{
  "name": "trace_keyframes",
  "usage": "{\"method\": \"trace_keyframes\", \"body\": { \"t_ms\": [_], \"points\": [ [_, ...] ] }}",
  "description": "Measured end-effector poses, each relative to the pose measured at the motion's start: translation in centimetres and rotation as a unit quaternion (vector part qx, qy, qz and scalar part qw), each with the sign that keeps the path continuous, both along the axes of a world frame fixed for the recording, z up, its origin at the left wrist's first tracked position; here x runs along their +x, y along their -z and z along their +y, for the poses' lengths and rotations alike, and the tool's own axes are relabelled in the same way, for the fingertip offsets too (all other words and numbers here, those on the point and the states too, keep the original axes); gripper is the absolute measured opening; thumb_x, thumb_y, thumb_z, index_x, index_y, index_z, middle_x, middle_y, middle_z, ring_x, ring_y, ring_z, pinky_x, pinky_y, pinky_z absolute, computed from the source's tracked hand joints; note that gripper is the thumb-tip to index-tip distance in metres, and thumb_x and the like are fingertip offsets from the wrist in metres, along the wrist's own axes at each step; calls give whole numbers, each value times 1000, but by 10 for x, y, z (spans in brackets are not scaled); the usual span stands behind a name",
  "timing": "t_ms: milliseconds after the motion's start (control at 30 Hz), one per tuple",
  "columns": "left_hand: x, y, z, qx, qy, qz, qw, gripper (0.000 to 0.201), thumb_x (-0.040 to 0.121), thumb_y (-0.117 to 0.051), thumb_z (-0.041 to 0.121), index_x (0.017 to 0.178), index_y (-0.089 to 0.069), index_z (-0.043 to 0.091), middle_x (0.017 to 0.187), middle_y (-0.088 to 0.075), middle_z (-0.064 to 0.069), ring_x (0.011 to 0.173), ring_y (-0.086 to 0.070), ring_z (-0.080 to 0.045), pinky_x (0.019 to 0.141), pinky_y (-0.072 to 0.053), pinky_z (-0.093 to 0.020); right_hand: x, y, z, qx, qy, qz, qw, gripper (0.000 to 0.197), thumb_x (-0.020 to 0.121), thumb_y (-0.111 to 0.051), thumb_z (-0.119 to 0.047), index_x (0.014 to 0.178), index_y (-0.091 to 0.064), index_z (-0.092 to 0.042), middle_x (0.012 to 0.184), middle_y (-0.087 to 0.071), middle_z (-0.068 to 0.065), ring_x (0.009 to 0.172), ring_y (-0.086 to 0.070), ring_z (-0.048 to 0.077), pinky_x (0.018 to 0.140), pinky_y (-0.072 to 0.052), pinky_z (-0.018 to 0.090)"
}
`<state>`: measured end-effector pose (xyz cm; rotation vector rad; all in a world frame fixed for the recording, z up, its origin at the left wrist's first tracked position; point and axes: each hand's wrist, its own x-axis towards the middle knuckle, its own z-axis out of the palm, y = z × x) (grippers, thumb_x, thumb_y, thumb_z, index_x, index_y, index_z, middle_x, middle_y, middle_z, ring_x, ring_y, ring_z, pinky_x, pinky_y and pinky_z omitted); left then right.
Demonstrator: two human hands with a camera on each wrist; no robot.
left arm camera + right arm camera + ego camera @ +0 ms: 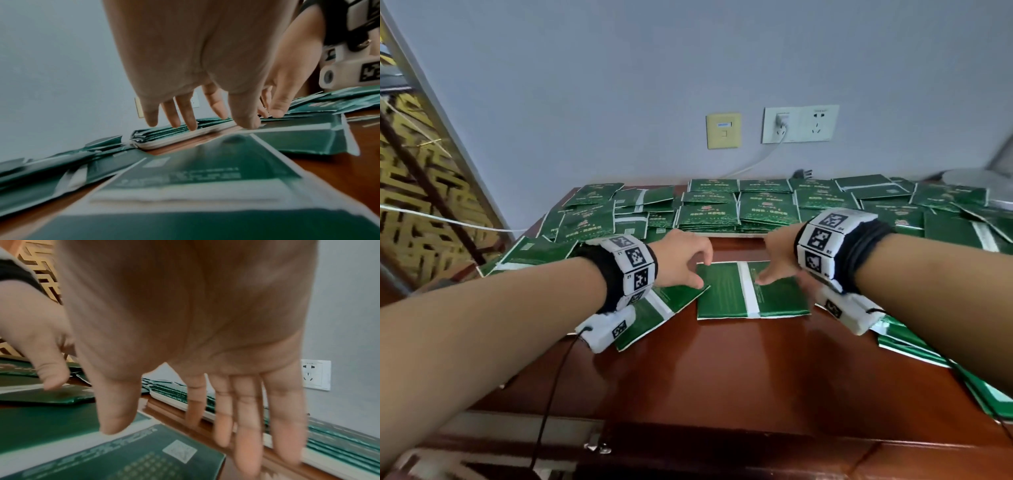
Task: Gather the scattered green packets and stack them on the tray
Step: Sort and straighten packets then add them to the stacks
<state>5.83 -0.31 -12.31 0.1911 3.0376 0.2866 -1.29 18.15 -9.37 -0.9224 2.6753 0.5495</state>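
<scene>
A green packet point(751, 291) lies face down on the reddish surface point(722, 370), straight in front of the person and between the two hands. Its long axis runs left to right, and a white strip crosses it from the near edge to the far edge.

The left hand point(681, 260) is at the packet's left end, fingers loosely curled and thumb low by the edge; it grips nothing that can be made out. The right hand point(779, 260) is at the right half, fingers extended and spread, its thumb reaching toward the white strip. Both hands are about equally near, one per end.

The tray point(164, 143) sits just beyond the packet, toward the wall, already carrying a stack of packets point(736, 209). The likely move is therefore a short lift and carry straight away from the person. More loose packets point(654, 315) lie beside and under both wrists.
</scene>
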Motion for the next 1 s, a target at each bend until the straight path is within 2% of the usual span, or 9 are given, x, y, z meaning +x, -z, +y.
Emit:
{"method": "trace_keyframes", "body": {
  "t_ms": [100, 200, 300, 400, 500, 600, 733, 867, 1000],
  "points": [
    [1, -4, -21, -31, -17, -49, 998, 45, 84, -71, 24, 124, -52, 25, 126, -53, 3, 117, -45, -17, 100, -40, -39, -1, 8, 1, 0, 38, -14, 999, 75, 93, -33, -65, 123, -55, 0, 119, -61, 12, 110, -58, 26, 89, -42, 34],
    [6, -4, -33, -73, 15, -91, 993, 58, 80, -73, 20, 131, -48, 31, 129, -53, 12, 121, -41, -14, 102, -36, -34, -1, 16, -6, 1, 36, -18, 999, 71, 90, -41, -65, 114, -60, -1, 99, -62, 8, 91, -57, 24, 81, -42, 33],
    [8, -1, -26, -160, 18, -104, 981, 71, 80, -74, 30, 141, -38, 35, 132, -47, 7, 122, -34, -18, 100, -37, -36, -2, 18, -13, -7, 34, -20, 999, 64, 85, -55, -62, 109, -63, -3, 90, -62, 4, 81, -55, 22, 80, -46, 33],
    [6, -4, -21, -226, -2, -100, 969, 65, 77, -73, 46, 135, -43, 37, 119, -46, 2, 112, -34, -20, 92, -33, -34, 0, 13, -17, -39, 45, -20, 998, 65, 79, -67, -56, 115, -60, -3, 95, -59, 6, 86, -56, 22, 85, -50, 33],
    [9, -9, -19, -265, -36, -80, 960, 51, 72, -71, 59, 112, -52, 35, 104, -41, 2, 108, -32, -21, 94, -30, -39, -4, 10, -22, -65, 77, -11, 995, 67, 76, -77, -40, 123, -49, 0, 104, -59, 9, 97, -60, 25, 76, -47, 29],
    [10, -14, -21, -234, -61, -35, 970, 37, 74, -69, 57, 89, -51, 28, 95, -48, 4, 100, -38, -19, 90, -36, -38, -11, 11, -24, -164, 98, 30, 981, 53, 75, -75, -15, 113, -41, -3, 92, -60, 10, 78, -58, 27, 68, -49, 33],
    [10, -22, -25, -162, -90, 34, 982, 33, 85, -64, 42, 109, -57, 19, 101, -59, 1, 90, -54, -21, 66, -38, -26, -16, -5, -22, -181, 38, 73, 980, 31, 78, -65, -5, 108, -57, -6, 104, -64, 9, 86, -59, 25, 70, -49, 30],
    [15, -19, -22, -91, -44, -9, 995, 43, 72, -73, 54, 81, -47, 21, 86, -57, 3, 71, -49, -15, 60, -38, -29, -9, 1, -18, -65, 5, 11, 998, 51, 71, -79, -33, 114, -64, -10, 107, -68, 6, 96, -64, 23, 78, -54, 32],
    [20, -8, -16, -83, -21, -75, 994, 60, 59, -75, 67, 94, -49, 25, 98, -47, 7, 81, -47, -11, 75, -47, -33, -8, 13, -11, -67, 4, 47, 997, 82, 61, -77, -62, 123, -54, -14, 116, -56, 7, 105, -56, 27, 90, -49, 42]
  ]
}}
